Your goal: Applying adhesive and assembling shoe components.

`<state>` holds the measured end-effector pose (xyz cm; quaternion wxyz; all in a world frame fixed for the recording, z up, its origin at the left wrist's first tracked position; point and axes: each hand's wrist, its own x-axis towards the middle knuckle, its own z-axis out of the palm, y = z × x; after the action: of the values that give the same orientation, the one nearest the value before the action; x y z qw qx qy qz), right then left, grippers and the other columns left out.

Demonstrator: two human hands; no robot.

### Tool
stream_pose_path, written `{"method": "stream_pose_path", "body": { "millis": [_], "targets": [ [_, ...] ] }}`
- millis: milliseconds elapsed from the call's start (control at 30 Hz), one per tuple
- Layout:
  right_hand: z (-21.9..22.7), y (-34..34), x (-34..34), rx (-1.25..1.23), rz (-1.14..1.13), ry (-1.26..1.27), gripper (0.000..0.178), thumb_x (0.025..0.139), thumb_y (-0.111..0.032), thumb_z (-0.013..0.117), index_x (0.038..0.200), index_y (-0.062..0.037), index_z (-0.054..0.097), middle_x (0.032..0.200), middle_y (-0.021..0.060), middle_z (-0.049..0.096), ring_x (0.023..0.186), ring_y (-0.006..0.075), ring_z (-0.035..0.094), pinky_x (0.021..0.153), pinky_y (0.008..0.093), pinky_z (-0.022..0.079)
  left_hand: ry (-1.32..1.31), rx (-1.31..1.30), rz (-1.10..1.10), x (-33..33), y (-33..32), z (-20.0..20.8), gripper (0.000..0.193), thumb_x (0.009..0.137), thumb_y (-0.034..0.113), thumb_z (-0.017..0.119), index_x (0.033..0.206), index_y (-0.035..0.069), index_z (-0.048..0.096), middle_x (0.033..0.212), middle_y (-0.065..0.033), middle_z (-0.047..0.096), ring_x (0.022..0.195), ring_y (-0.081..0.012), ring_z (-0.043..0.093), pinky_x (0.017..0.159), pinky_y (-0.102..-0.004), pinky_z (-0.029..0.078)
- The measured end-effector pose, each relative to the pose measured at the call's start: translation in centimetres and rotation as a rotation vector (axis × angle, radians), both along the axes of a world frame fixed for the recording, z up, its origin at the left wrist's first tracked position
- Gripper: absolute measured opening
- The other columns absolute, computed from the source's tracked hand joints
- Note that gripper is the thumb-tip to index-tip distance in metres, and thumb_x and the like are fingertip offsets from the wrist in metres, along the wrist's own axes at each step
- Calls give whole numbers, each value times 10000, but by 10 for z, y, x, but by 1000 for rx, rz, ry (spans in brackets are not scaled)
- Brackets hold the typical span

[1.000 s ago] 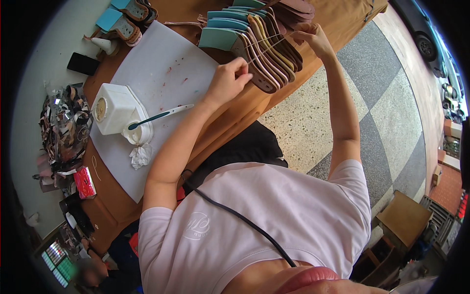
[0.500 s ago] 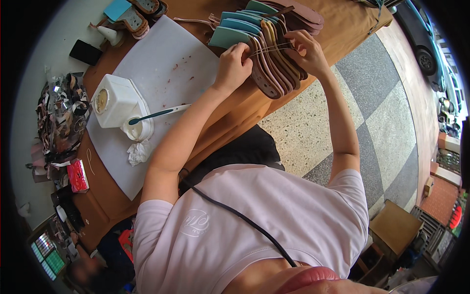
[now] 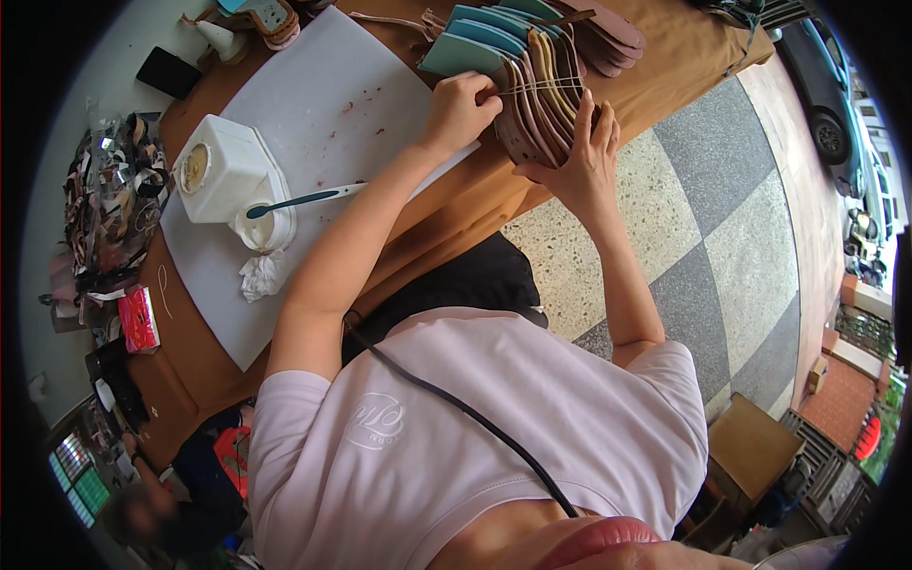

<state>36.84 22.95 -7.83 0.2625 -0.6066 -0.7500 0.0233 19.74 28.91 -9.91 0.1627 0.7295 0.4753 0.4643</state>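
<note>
In the upper middle of the frame, the stack [image 3: 534, 122] on the worktop [image 3: 692, 66] is crossed by the band [image 3: 541, 86]. The band's left end is clamped in the fingers of the left hand [image 3: 461, 114]; the stack's lower right is touched by the right hand [image 3: 586, 176], fingers apart.

The stacked flaps [image 3: 537, 116] seem to be made of smooth leather, and the brown cloth [image 3: 686, 72] is wrinkled and dull. The box [image 3: 233, 157] is made of smooth white plastic, the tissue [image 3: 264, 275] of thin, crumpled paper, and the floor [image 3: 741, 199] of speckled stone.
</note>
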Motion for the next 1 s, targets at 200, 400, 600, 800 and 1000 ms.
{"method": "stream_pose_path", "body": {
  "millis": [200, 400, 600, 800, 1000],
  "targets": [
    [3, 9, 1, -58, 17, 145, 1052, 452, -287, 767, 1281, -82, 154, 1118, 269, 311, 998, 432, 326, 818, 478, 346, -35, -6, -22, -4, 1, -4, 82, 622, 71, 549, 633, -10, 537, 638, -131, 540, 584, -286, 535, 536, -344, 429],
    [24, 19, 1, -115, 63, 58, 1025, 456, -337, 741, 1277, -128, 163, 1051, 269, 359, 955, 413, 379, 789, 452, 378, 181, 137, -81, -10, 4, -7, 83, 633, 46, 528, 696, 13, 484, 658, -127, 512, 650, -284, 535, 580, -366, 438],
    [41, 22, -5, -150, 59, -17, 989, 468, -351, 729, 1267, -145, 183, 1059, 255, 358, 996, 407, 366, 789, 444, 390, 346, 172, 44, -17, 12, -10, 79, 642, 48, 521, 706, 32, 478, 647, -121, 541, 589, -319, 537, 536, -392, 454],
    [16, 13, -1, -186, 48, 27, 1005, 474, -341, 740, 1270, -106, 172, 1101, 256, 322, 1020, 409, 332, 825, 445, 361, 19, 171, 207, -3, 5, -13, 74, 639, 24, 522, 703, 17, 488, 624, -148, 531, 575, -316, 527, 500, -367, 422],
    [12, 17, 13, -81, 153, 160, 708, 637, -239, 666, 1213, -33, 308, 1179, 210, 353, 1086, 333, 358, 887, 383, 319, -409, -263, 9, 3, -1, 1, 62, 721, 54, 522, 691, 16, 484, 575, -39, 519, 485, -111, 504, 434, -241, 392]
  ]
}}
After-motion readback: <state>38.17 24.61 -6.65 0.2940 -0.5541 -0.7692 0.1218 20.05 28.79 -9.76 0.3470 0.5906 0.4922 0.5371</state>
